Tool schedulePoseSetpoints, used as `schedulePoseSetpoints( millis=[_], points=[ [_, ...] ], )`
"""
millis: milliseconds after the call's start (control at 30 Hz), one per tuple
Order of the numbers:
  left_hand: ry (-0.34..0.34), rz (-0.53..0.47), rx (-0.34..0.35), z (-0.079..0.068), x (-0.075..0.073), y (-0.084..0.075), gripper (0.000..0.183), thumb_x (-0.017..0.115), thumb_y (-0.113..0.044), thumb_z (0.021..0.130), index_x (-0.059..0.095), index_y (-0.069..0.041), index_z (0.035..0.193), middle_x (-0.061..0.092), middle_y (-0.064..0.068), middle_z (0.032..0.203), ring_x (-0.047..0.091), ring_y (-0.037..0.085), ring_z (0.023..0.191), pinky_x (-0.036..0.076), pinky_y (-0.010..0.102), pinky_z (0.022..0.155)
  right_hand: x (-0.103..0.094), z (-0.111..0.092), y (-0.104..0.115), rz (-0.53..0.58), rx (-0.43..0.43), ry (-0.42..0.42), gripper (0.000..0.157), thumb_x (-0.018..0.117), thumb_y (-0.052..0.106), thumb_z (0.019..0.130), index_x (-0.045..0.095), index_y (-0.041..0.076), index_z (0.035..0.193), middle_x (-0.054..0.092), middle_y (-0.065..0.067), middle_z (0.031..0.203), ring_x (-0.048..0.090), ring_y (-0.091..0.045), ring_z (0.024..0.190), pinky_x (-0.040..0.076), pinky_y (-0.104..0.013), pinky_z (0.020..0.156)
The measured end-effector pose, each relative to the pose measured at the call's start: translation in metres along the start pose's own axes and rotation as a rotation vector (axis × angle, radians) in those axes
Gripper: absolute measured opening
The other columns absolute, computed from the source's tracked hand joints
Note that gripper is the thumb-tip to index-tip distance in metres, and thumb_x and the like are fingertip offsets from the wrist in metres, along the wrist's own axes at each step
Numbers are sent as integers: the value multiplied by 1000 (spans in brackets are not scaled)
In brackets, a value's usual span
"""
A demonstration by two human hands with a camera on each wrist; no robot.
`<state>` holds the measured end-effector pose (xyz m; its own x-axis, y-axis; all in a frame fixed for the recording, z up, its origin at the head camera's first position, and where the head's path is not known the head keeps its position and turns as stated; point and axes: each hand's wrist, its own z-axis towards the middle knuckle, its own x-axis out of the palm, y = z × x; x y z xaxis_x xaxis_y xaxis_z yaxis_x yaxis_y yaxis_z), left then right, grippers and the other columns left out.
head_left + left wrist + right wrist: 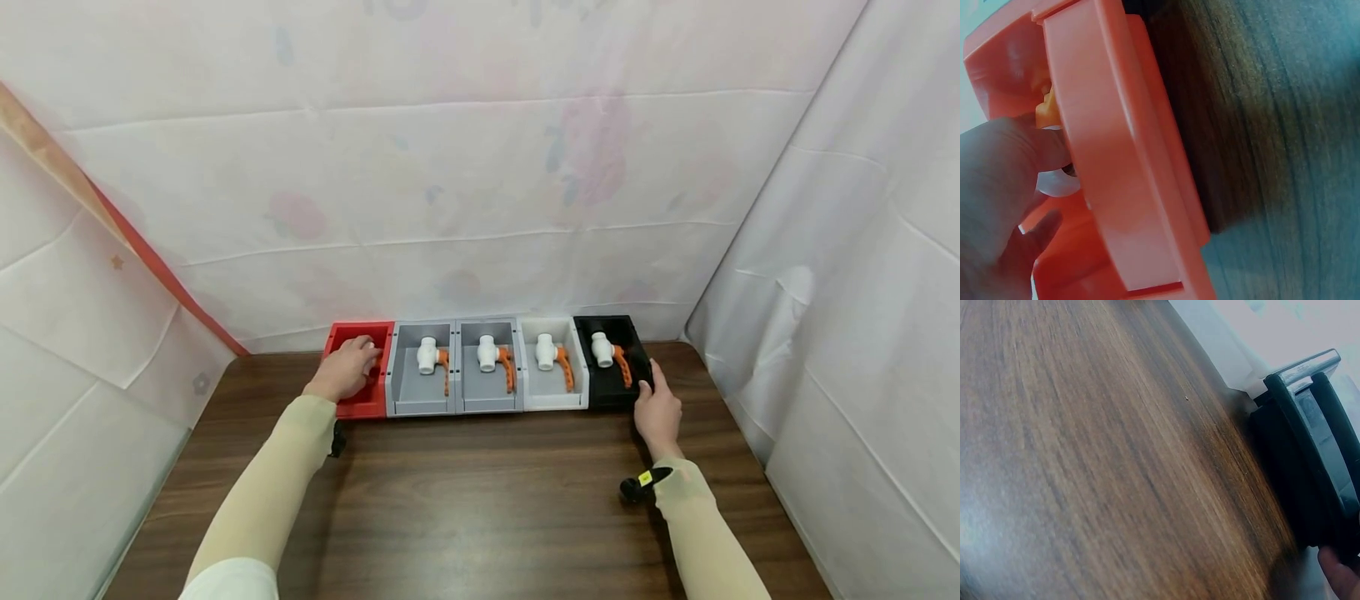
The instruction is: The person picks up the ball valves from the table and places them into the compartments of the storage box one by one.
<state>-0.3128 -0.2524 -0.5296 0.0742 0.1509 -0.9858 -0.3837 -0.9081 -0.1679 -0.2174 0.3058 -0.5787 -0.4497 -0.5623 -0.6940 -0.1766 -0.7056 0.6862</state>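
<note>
In the head view my left hand [347, 369] reaches into the red bin [367, 408] at the left end of a row. Its thumb and fingers pinch a white ball valve [1060, 183] with an orange handle [1048, 112], seen in the left wrist view and mostly covered by the hand. At the row's other end, my right hand [660, 414] rests against the near right corner of the black bin [613, 398], fingers extended along its side. That bin holds another white ball valve [602, 349], its orange handle pointing toward me.
Between the end bins stand two grey bins [423, 406] and a white bin [553, 400], each with one orange-handled valve [487, 353] inside. The row sits at the back of a brown wooden table [465, 500], close to a white patterned curtain [450, 183].
</note>
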Motion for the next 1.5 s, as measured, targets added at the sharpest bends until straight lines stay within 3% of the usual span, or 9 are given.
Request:
schedulePoseSetpoints(
  millis=[300,800,1100,1500],
  points=[
    [44,-35,-20,-2,6,0,51,63,-4,93,52,-1,143,38,27,149,34,47,135,39,60,103,2,-1,0,5,-1,-7,49,47,19,106,38,17,155,56,-31,132,59,-56,96,44,-66,82],
    [26,44,-52,-2,15,-2,50,62,-6,95,51,-6,144,35,21,156,58,43,118,50,53,92,-1,-3,-2,16,-10,-6,50,48,18,106,39,16,154,56,-31,132,58,-56,97,44,-66,83],
    [47,22,-148,1,17,0,59,64,-1,93,44,-10,147,33,20,157,47,47,130,45,60,95,-3,-2,2,10,13,21,52,47,18,106,35,20,156,53,-30,136,55,-57,106,42,-67,89],
    [-84,38,-154,4,16,-8,51,63,7,92,52,-2,141,48,24,144,56,45,120,47,58,93,-5,-1,3,23,25,29,52,48,18,106,36,18,156,51,-28,140,53,-56,112,40,-66,93]
  ],
)
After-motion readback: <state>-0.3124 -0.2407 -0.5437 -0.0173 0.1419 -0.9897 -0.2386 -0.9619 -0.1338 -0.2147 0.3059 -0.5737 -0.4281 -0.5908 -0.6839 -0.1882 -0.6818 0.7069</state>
